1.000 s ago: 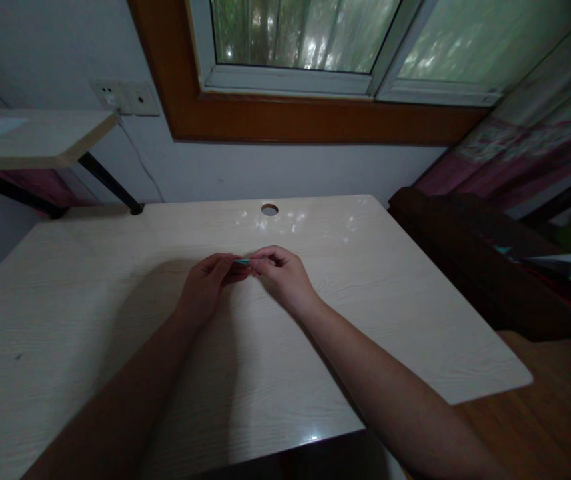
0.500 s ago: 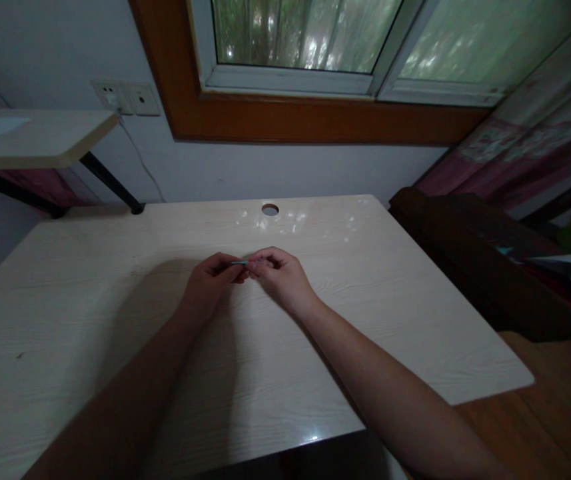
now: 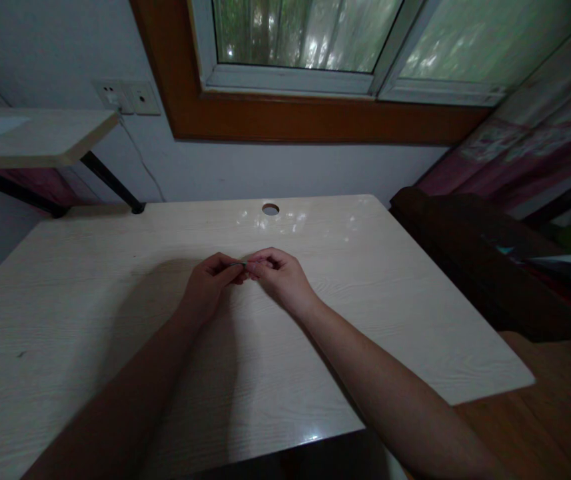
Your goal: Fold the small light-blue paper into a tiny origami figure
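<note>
My left hand point(image 3: 214, 277) and my right hand point(image 3: 280, 270) meet fingertip to fingertip above the middle of the pale wood-grain table point(image 3: 165, 367). Both are closed in a pinch. Between the fingertips shows a small, thin greenish thing point(image 3: 239, 263), mostly covered by thumbs and fingers. Its kind is too small to make out. The left thumb and forefinger grip its left part, while the right fingertips press at its right end. My forearms reach in from the lower corners, and a soft shadow falls on the tabletop to the left.
A round cable hole point(image 3: 270, 209) is cut near the table's back edge. At the back left stands a raised shelf point(image 3: 40, 143) on black legs point(image 3: 110, 180). Wall sockets point(image 3: 128, 98) with a white cord and a window point(image 3: 295, 40) are behind. Dark furniture point(image 3: 475, 260) stands on the right.
The hands stay almost in place. Less of the thin greenish thing shows between the fingertips, and it looks darker at its left end.
</note>
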`<state>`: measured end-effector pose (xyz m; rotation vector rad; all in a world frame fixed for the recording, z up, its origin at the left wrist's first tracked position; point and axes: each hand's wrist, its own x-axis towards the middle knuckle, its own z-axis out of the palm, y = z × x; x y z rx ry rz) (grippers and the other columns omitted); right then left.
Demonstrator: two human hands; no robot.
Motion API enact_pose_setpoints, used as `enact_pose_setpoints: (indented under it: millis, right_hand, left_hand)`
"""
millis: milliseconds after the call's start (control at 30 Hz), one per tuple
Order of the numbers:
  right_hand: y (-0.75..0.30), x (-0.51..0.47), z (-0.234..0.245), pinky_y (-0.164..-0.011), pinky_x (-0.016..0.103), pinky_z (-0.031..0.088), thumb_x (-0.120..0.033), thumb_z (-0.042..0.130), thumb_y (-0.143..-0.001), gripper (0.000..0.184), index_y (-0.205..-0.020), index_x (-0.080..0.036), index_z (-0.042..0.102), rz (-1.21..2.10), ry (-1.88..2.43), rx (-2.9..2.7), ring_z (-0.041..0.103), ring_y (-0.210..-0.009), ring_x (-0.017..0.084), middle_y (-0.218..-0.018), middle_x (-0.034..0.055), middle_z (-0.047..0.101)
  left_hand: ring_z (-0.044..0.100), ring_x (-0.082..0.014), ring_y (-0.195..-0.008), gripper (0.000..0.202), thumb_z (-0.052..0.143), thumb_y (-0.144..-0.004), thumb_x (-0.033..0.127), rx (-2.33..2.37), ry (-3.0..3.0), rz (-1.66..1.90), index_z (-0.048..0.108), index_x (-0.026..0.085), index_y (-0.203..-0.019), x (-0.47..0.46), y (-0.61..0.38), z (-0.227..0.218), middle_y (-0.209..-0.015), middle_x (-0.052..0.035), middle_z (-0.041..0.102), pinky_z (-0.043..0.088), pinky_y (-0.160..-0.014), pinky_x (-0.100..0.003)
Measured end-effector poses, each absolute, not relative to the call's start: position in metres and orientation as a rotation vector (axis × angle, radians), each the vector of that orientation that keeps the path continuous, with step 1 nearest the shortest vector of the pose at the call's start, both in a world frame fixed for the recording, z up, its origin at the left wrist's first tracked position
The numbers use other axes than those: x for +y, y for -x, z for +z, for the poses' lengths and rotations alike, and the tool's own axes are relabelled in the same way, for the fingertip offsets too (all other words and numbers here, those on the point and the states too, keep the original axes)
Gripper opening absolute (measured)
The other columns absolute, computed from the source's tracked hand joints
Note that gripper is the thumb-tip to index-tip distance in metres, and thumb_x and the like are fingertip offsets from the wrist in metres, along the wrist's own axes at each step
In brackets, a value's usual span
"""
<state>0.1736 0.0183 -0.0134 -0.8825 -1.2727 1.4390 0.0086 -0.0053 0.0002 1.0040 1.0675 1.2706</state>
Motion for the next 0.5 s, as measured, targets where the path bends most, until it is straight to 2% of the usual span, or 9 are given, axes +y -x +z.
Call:
enact_pose_setpoints:
  millis: [300,500]
  right_hand:
    - [-0.1741,0.0207,-0.0141,-0.063,0.028,0.051,-0.031,0.08,-0.069,0.02,-0.08,-0.019,0.069,1.504,0.843,-1.176,0.061,-0.06,0.012,-0.067,-0.0004,0.068]
    - [-0.1736,0.0173,-0.006,-0.065,0.028,0.05,-0.027,0.08,-0.067,0.018,-0.078,-0.018,0.069,1.521,0.861,-1.127,0.061,-0.061,0.012,-0.068,0.0001,0.069]
  left_hand:
    - [0.065,-0.0143,-0.064,0.017,0.079,-0.068,0.029,1.041,-0.918,1.24,0.07,0.016,-0.074,-0.0043,-0.0089,0.001,-0.07,-0.0031,0.072,0.051,-0.069,-0.028]
    - [0.066,-0.0142,-0.064,0.016,0.078,-0.07,0.029,1.005,-0.89,1.227,0.07,0.016,-0.075,-0.0039,-0.0081,-0.0014,-0.073,-0.0036,0.074,0.051,-0.069,-0.028]
